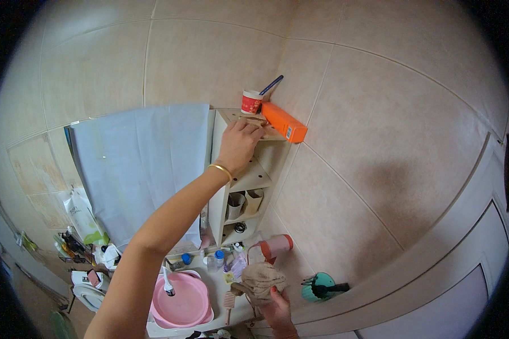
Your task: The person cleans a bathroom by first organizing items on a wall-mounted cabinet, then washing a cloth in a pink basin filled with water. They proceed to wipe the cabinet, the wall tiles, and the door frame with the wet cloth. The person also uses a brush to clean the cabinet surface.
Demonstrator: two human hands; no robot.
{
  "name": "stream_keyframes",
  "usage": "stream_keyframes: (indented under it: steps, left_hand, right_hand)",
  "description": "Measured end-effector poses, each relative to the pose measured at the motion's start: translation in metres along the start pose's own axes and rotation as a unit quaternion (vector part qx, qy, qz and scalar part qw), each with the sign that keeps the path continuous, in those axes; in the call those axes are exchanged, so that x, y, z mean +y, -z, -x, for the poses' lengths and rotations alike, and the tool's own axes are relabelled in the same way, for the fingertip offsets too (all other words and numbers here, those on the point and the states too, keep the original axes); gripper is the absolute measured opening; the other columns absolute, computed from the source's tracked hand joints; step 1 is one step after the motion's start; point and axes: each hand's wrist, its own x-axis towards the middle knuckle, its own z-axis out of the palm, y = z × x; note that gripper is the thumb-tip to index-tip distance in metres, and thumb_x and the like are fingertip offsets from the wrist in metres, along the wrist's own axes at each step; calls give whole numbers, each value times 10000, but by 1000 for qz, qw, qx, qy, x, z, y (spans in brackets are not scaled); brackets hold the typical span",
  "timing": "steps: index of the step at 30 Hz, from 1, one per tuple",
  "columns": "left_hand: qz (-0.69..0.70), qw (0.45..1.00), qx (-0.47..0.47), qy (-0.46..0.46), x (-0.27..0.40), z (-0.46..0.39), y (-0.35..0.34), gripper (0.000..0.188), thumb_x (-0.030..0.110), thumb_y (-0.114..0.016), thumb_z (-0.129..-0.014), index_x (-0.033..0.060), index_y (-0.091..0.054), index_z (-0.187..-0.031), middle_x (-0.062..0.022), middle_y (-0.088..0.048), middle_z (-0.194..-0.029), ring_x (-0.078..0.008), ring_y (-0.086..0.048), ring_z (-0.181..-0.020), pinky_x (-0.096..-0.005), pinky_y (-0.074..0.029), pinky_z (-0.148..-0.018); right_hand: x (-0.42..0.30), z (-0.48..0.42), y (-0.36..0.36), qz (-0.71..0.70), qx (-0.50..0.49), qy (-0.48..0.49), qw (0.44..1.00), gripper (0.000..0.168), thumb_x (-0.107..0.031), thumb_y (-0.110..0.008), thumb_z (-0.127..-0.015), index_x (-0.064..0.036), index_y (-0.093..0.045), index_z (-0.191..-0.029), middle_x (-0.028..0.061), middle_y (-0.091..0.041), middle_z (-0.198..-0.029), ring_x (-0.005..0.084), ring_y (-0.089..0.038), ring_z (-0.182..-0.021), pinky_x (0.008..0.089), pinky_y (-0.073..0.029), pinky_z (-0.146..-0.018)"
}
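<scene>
My left hand, with a gold bangle at the wrist, reaches up to the top of a white corner shelf unit. Its fingers are at a small brownish item there, which they partly hide; I cannot tell whether they grip it. Just beyond the fingers stands a red and white paper cup with a dark blue stick-like item leaning out. An orange box lies tilted beside the cup. Low down, my right hand holds a bunched brown cloth above the counter.
A pink basin sits at the white sink under a faucet. A hairbrush, blue-capped bottles and a pink cylindrical container are on the counter. Lower shelves hold cups. A teal wall holder carries dark items.
</scene>
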Motion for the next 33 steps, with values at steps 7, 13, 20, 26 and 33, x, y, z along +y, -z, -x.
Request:
stream_keyframes:
  steps: [7,13,20,26,33]
  left_hand:
    - [6,994,-92,56,-30,17,17,364,99,-648,-663,148,-671,-1023,-24,-663,-1001,-214,-536,-892,-350,-421,-787]
    - [22,977,-179,114,-21,-18,35,451,291,-654,-683,131,-644,-1105,-87,-651,-1049,-253,-535,-968,-362,-405,-843]
    - [114,886,-220,392,-95,-102,-44,732,517,-677,-634,-1,-598,-1147,-208,-625,-1108,-354,-575,-1073,-365,-447,-901]
    - [141,820,-347,433,-88,-131,-78,763,657,-689,-580,44,-676,-1036,-182,-625,-1128,-330,-543,-1130,-395,-411,-956]
    - [26,863,-246,440,-116,-117,-137,633,577,-735,-581,77,-703,-967,-152,-659,-1061,-282,-633,-1002,-374,-505,-833]
  right_hand:
    - [-7,-17,-5,-19,-41,18,999,498,-130,-454,-927,-19,-293,-1384,162,-416,-1362,333,-425,-1246,481,-336,-1047]
    - [-4,-21,-8,7,-19,34,999,509,-81,-483,-900,-26,-311,-1375,152,-440,-1335,324,-448,-1222,484,-362,-1026]
    - [40,-29,93,11,-59,65,996,602,-216,-626,-884,-55,-352,-1395,108,-608,-1028,175,-609,-724,299,-502,-540]
    - [-9,-22,48,16,4,38,999,537,-159,-593,-892,-40,-376,-1368,99,-601,-1045,179,-591,-740,308,-483,-559]
    - [-17,-16,57,24,65,41,997,507,-128,-576,-891,-31,-389,-1353,100,-596,-1063,185,-591,-775,314,-484,-590]
